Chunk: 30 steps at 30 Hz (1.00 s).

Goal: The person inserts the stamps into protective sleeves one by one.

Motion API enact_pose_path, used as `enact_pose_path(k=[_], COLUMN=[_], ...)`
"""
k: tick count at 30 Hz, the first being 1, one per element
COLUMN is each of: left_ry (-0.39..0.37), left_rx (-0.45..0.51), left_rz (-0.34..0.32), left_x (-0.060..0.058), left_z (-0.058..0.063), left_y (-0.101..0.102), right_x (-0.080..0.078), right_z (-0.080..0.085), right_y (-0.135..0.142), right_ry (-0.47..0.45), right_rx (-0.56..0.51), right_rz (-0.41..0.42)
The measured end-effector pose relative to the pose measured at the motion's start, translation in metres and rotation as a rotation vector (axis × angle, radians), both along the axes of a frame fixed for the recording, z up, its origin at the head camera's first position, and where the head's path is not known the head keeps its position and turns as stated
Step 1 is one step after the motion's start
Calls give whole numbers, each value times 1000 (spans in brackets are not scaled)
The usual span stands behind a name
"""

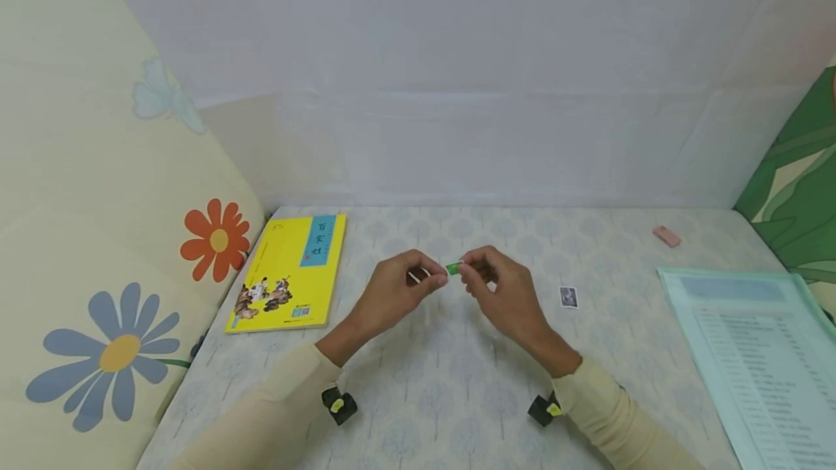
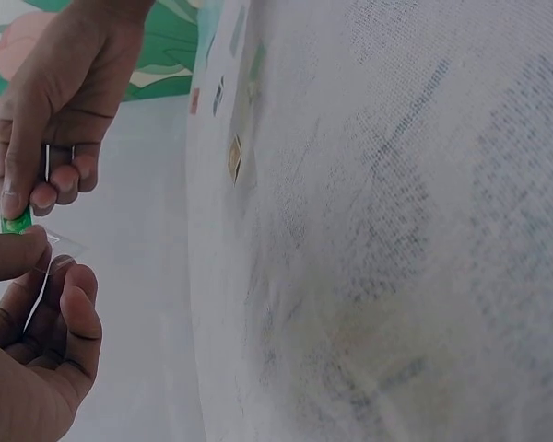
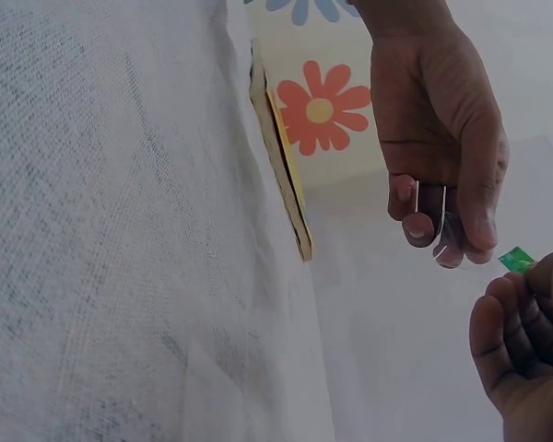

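Above the middle of the table, both hands meet fingertip to fingertip. My right hand [image 1: 506, 292] pinches a small green stamp-like piece [image 1: 453, 268] between thumb and forefinger; its shiny green face [image 3: 514, 260] shows in the right wrist view. Thin clear plastic film [image 2: 66, 245] shows at the fingertips of my left hand [image 1: 398, 285], which pinches it. Whether film and green piece are joined, I cannot tell. On the cloth to the right of my right hand lies a small dark stamp-like picture [image 1: 568, 297] with a white border.
A yellow book [image 1: 281, 274] lies at the left of the patterned tablecloth [image 1: 431, 383]. Toward the back right is a small pink block [image 1: 666, 236]. A pale green folder [image 1: 751, 361] with a printed sheet occupies the right side. White fabric [image 1: 490, 93] hangs behind.
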<state>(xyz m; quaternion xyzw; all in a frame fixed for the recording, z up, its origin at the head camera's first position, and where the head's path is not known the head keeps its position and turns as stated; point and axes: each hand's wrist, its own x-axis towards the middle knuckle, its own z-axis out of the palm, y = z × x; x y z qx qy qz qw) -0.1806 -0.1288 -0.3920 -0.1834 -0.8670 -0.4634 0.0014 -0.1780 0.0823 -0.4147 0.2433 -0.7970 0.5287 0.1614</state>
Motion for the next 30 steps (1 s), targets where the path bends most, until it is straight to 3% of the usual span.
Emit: enact_pose_path(k=[19,30], left_ry=[-10,-14], left_rx=[3,6], left_rz=[6,-2], left_x=[0,0], left_z=[0,1], left_y=[0,2], right_x=[-4,-9], right_z=[0,3], right_y=[4,7], right_ry=[164,178], right_rx=[85,103], right_rz=[25,60])
